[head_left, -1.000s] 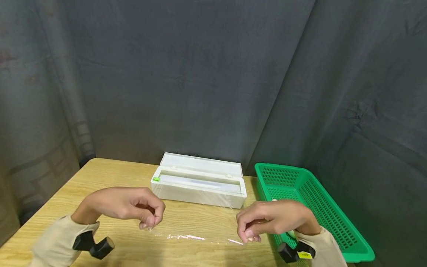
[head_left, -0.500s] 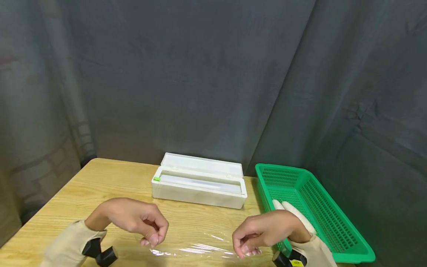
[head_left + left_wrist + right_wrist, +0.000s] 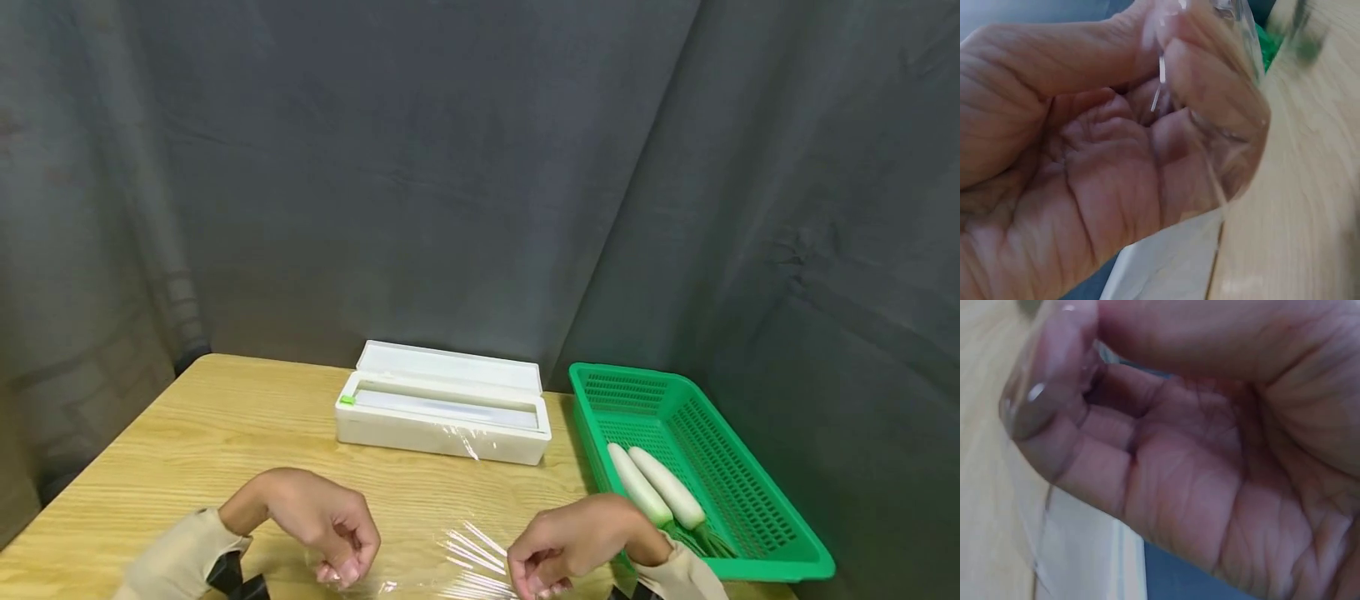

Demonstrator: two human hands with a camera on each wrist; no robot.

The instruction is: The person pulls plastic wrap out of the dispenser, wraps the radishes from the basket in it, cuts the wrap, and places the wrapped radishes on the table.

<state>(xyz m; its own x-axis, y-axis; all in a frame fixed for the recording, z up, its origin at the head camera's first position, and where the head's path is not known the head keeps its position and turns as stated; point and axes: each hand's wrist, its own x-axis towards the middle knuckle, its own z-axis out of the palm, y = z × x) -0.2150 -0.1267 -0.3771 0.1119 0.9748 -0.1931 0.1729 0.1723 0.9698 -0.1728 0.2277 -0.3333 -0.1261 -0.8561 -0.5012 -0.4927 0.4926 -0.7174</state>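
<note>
Clear cling film (image 3: 476, 557) spans the gap between both hands in the head view, seen mostly by its bright glints. My left hand (image 3: 318, 521) pinches one corner between thumb and curled fingers. The other corner is pinched by my right hand (image 3: 573, 537). Film also wraps over the fingers (image 3: 1219, 87) in the left wrist view and over the fingers (image 3: 1041, 394) in the right wrist view. Behind the hands stands a white cling film dispenser (image 3: 442, 437), its lid up, with glints of film on its front. The film's near edge is hard to see.
On the right, a green plastic basket (image 3: 780, 500) holds two white radishes (image 3: 667, 483) with green stems. A wooden table (image 3: 247, 417) lies under everything. Dark grey curtain (image 3: 450, 167) hangs close behind the table's far edge.
Both hands have moved toward me, drawing the film farther from the dispenser. The right hand has also shifted left, uncovering the radishes in the basket. Both pinches have stayed on the film.
</note>
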